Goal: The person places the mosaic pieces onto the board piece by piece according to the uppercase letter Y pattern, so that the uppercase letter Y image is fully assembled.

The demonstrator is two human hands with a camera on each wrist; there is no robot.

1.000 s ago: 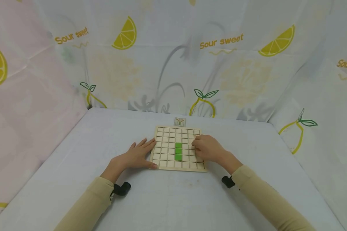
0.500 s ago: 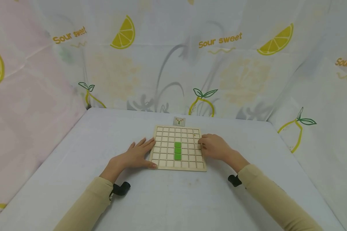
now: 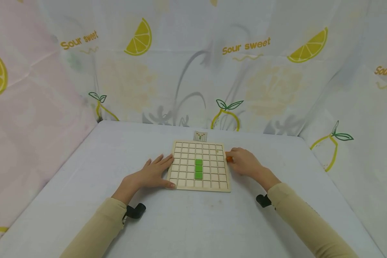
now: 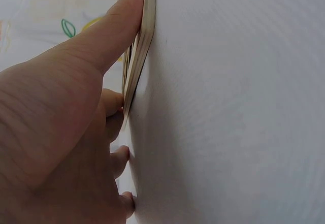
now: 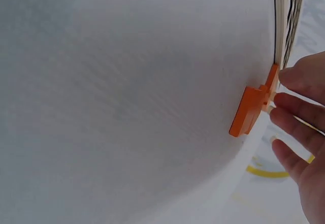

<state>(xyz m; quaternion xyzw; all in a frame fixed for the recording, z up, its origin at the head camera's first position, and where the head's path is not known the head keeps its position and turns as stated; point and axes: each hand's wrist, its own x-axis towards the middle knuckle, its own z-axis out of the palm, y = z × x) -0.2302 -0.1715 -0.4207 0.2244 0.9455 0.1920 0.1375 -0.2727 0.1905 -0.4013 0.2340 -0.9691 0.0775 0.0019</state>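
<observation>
A square wooden grid board [image 3: 187, 182] lies on the white table, with three green tiles [image 3: 198, 168] in one column of its cells. My left hand [image 3: 151, 175] rests spread at the board's left edge, its thumb [image 4: 119, 23] on the near corner and the fingers along the side. Just off the board's right edge, my right hand [image 3: 245, 163] is over several orange tiles [image 5: 249, 109]. In the right wrist view its fingertips [image 5: 287, 104] reach out and touch the orange tiles, some of which are tilted; the farther tiles are partly hidden by the fingers.
A small pattern card [image 3: 200, 136] with a coloured grid lies behind the board. White and pink cloth [image 3: 193, 71] printed with lemons hangs around the table. A dark camera mount [image 3: 136, 210] sits at the left wrist, and another [image 3: 263, 200] at the right wrist.
My right hand has moved right, from over the board's right columns to just beyond its edge, where orange tiles now show. The left hand and green tiles stay put.
</observation>
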